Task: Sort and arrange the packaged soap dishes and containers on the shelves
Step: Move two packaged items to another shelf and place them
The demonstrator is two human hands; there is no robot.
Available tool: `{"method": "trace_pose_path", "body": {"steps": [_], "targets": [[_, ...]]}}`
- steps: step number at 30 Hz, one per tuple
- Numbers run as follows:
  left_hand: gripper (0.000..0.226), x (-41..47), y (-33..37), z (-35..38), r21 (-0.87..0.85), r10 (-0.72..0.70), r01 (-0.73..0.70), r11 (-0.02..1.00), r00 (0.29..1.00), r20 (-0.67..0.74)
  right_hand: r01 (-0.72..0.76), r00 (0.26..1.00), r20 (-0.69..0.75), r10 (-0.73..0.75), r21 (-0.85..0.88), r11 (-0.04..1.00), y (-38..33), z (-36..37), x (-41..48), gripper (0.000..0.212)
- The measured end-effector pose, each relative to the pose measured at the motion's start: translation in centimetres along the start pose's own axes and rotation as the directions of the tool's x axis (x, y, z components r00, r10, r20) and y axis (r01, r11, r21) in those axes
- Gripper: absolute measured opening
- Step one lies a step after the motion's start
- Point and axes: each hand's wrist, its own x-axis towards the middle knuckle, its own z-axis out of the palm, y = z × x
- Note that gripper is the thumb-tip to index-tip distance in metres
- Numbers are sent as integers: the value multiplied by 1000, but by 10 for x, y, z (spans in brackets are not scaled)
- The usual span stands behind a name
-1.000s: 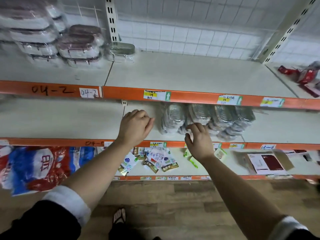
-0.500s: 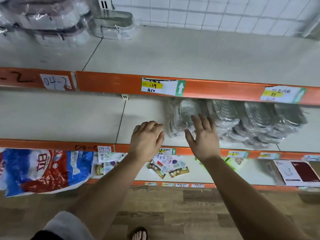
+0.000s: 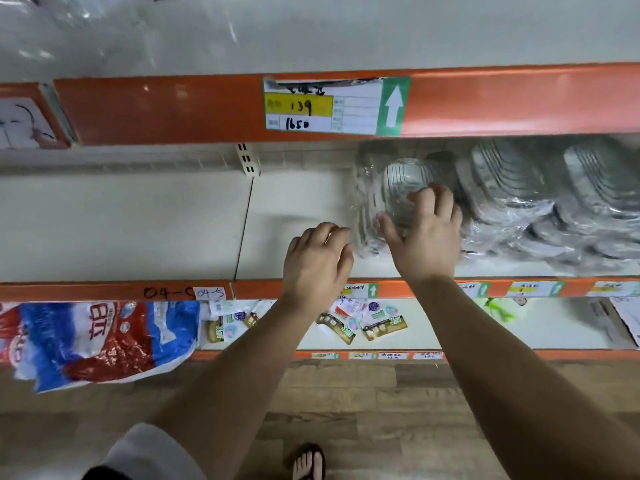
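Our right hand (image 3: 424, 237) grips the leftmost wrapped soap dish (image 3: 405, 181). Our left hand (image 3: 317, 261) curls beside it, hold unclear. The shelf label (image 3: 332, 105) reads 139, 1650.

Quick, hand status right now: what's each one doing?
Left hand: fingers curled beside the wrapped soap dish; grip cannot be told.
Right hand: closed on that wrapped soap dish.

Price label (image 3: 336, 106), 139 and 1650, on upper shelf (image 3: 156, 109) front edge. Red-blue bag (image 3: 100, 341) overhangs bottom shelf (image 3: 450, 327) front edge, sachets (image 3: 367, 323) beside it. Wood floor (image 3: 381, 403) under me.
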Motion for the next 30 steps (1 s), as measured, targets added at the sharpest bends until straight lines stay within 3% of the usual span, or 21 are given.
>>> {"method": "trace_pose_path", "body": {"steps": [8, 14, 20, 27, 30], "targets": [[29, 12, 3, 3, -47, 17, -16, 999, 1000, 8, 101, 985, -156, -78, 149, 984, 12, -14, -42, 37], [33, 26, 32, 19, -122, 74, -72, 990, 997, 14, 88, 987, -150, -55, 227, 970, 41, -31, -106, 40], [53, 50, 51, 46, -36, 191, -187, 982, 965, 180, 89, 985, -164, -60, 176, 980, 75, -45, -135, 37], [63, 68, 67, 62, 42, 29, -38, 998, 983, 179, 20, 983, -181, 2, 118, 993, 103, -46, -147, 38], [58, 73, 76, 66, 16, -30, 29, 999, 992, 122, 23, 982, -187, -2, 112, 993, 107, -44, -150, 37]]}}
